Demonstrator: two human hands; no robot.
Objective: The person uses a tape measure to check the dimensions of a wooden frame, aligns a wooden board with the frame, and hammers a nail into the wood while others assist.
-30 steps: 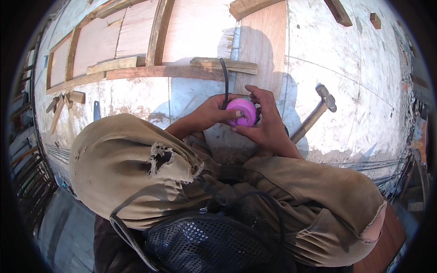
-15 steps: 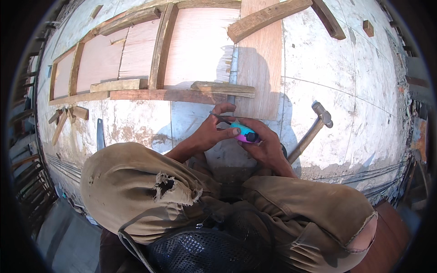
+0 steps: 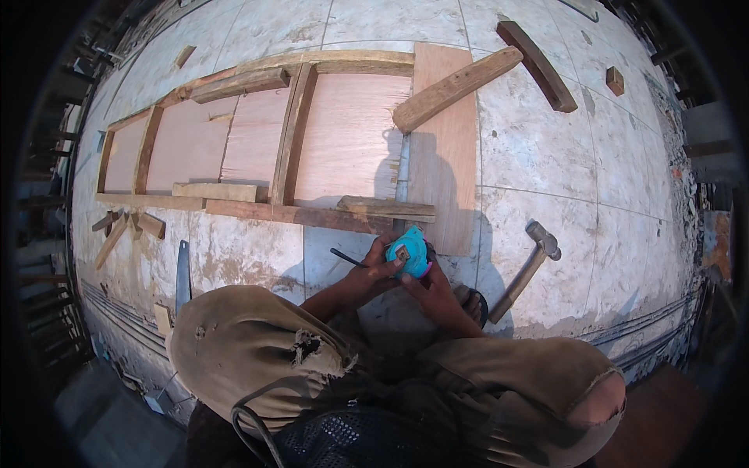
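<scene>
Between my knees, a turquoise and pink tape measure (image 3: 407, 251) is held up in both hands. My left hand (image 3: 365, 281) closes on its left side, and a dark thin pencil-like stick (image 3: 347, 257) juts out leftward from that same hand. My right hand (image 3: 438, 296) grips the tape measure from below and the right; some of its fingers are hidden behind the case. Just beyond the hands lies the wooden frame (image 3: 300, 214) with pale plywood panels (image 3: 355, 140) inside it. A loose wood strip (image 3: 386, 207) rests on its near rail.
A hammer (image 3: 527, 273) lies to the right on the tiled floor (image 3: 538, 171). Thick wood pieces (image 3: 460, 87) sit at the far right, one across a plywood strip (image 3: 443, 187). To the left are a saw blade (image 3: 182, 273) and small offcuts (image 3: 117, 234).
The tape measure has been turned, so its broad turquoise face now shows. The pencil-like stick now points out left of my left hand. The whole view has shifted, placing the frame lower.
</scene>
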